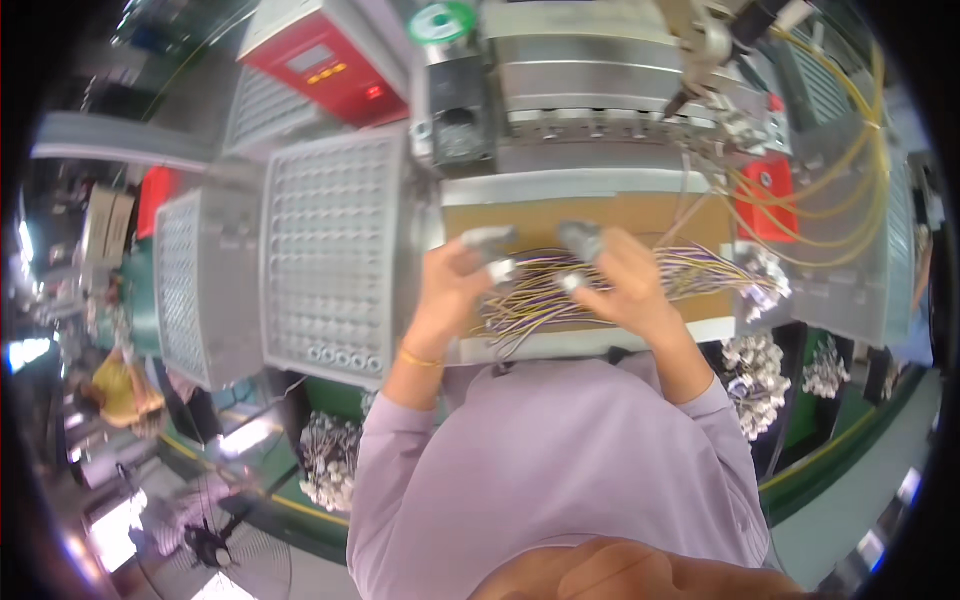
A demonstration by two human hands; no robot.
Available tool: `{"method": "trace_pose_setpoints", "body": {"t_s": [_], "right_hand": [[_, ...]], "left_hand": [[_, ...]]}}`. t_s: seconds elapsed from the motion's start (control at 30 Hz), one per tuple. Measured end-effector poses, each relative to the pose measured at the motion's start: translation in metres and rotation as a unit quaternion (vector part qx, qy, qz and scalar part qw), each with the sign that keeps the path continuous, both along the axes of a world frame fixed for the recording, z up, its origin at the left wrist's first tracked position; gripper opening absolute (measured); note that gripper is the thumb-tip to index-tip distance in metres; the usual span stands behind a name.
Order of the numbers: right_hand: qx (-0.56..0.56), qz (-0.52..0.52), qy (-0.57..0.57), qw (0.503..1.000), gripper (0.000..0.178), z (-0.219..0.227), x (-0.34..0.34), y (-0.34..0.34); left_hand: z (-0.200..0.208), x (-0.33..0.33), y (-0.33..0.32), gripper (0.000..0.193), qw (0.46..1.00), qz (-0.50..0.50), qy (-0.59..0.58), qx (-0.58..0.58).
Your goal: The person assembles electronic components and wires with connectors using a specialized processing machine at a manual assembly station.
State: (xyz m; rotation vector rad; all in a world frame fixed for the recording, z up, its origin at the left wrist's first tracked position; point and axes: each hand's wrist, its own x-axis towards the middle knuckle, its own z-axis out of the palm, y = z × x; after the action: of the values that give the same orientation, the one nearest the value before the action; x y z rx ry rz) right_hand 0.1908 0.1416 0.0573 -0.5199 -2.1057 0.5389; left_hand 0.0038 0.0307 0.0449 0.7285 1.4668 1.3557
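A loose bundle of thin yellow, purple and white wires (545, 300) with small white connectors lies on a brown cardboard-covered bench top (640, 215). My left hand (452, 290) wears grey finger covers and pinches a white connector end at the bundle's left side. My right hand (625, 285), also with grey finger covers, rests on the bundle and pinches another white wire end near its middle. The two hands are a few centimetres apart. More wire ends (765, 275) fan out to the right. The picture is slightly blurred.
A white gridded tray (335, 250) stands left of my hands, a second one (195, 285) beyond it. Behind are a grey machine (580, 80), a red box (335, 60), a green-rimmed spool (441, 22), a red switch box (768, 195) and yellow hoses (850, 160). Connector bunches (755, 375) hang below the bench.
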Motion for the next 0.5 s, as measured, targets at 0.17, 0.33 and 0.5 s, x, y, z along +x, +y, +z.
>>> {"method": "trace_pose_setpoints", "body": {"t_s": [0.17, 0.33, 0.5], "right_hand": [[-0.034, 0.113, -0.138, 0.983, 0.022, -0.028, -0.017, -0.011], [-0.5, 0.189, -0.023, 0.845, 0.019, -0.008, -0.005, -0.007], [-0.482, 0.172, -0.028, 0.859, 0.018, -0.007, -0.008, -0.009]], "left_hand": [[-0.009, -0.04, -0.037, 0.029, 0.98, 0.08, 0.181, 0.01], [-0.058, -0.139, -0.177, 0.022, 0.712, 0.375, 0.526, -0.277], [-0.088, -0.137, -0.238, 0.036, 0.501, 0.21, 0.801, -0.25]]}}
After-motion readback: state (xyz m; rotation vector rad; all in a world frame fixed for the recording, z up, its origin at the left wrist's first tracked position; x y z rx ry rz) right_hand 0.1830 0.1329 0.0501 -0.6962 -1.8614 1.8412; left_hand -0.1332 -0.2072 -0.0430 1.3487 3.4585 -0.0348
